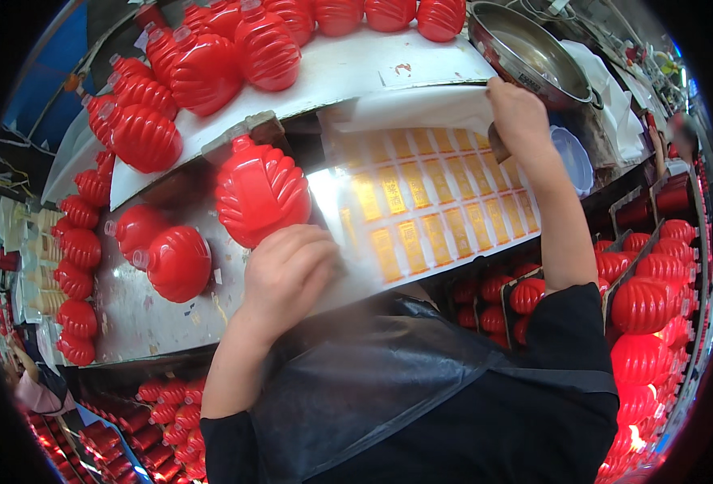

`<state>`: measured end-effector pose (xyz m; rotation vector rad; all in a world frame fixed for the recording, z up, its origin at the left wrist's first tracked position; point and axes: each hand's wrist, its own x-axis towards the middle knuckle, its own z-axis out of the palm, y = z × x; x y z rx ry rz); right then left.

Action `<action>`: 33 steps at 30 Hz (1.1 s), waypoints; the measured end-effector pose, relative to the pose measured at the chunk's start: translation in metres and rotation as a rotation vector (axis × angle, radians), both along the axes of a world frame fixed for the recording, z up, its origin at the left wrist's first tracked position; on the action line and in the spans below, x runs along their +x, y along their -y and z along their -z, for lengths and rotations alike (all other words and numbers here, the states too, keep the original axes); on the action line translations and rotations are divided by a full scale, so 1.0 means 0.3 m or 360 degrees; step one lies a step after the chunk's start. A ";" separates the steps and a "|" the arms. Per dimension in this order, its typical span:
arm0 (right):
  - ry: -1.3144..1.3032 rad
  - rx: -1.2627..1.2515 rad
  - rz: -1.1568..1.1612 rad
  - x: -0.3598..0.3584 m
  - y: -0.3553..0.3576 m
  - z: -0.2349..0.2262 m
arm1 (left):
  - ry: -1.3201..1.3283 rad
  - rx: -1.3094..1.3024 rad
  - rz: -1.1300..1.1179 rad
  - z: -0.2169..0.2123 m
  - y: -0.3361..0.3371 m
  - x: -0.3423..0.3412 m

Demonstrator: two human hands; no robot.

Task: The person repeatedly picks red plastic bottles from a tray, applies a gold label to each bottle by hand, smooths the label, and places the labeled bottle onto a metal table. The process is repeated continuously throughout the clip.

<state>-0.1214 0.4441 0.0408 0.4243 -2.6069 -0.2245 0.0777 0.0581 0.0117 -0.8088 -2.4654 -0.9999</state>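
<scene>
A large sheet of yellow-gold stickers (453,198) lies on the bench in front of me, in rows. Along its far edge a whitish translucent film (421,109) stands raised. My right hand (519,117) is closed on the far right corner of that film; a brown, flat-looking piece (498,143) shows beneath the fingers, its kind unclear. My left hand (288,270) has curled fingers, blurred, at the sheet's left end, just below a ribbed red bottle (261,194). What those fingers grip is hidden. The bottle leans against a brown block (248,133).
Two red bottles (177,262) lie on the metal bench (151,323) at left. Many more crowd the white shelf (348,64) beyond. A metal pan (526,48) and a pale blue-white bowl (573,161) stand at right. Red bottles (647,306) fill racks at lower right.
</scene>
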 end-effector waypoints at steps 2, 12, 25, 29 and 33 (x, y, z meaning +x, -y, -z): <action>-0.0041 -0.0002 0.0097 -0.005 -0.018 -0.065 | -0.0025 0.0012 -0.0028 -0.002 0.012 0.016; 0.0405 -0.0862 -0.0108 -0.039 -0.193 -0.402 | 0.0027 0.0036 0.0022 -0.025 0.022 0.033; -0.0249 -0.2490 -0.0168 -0.208 -0.634 -0.565 | -0.0132 0.0170 -0.1037 0.073 0.124 -0.024; -0.1256 -0.2508 -0.0360 -0.274 -0.845 -0.637 | 0.0205 0.0439 -0.0983 0.139 0.154 -0.054; -0.2009 -0.1854 0.0445 -0.315 -1.137 -0.686 | 0.0203 0.0420 -0.0941 0.165 0.177 -0.045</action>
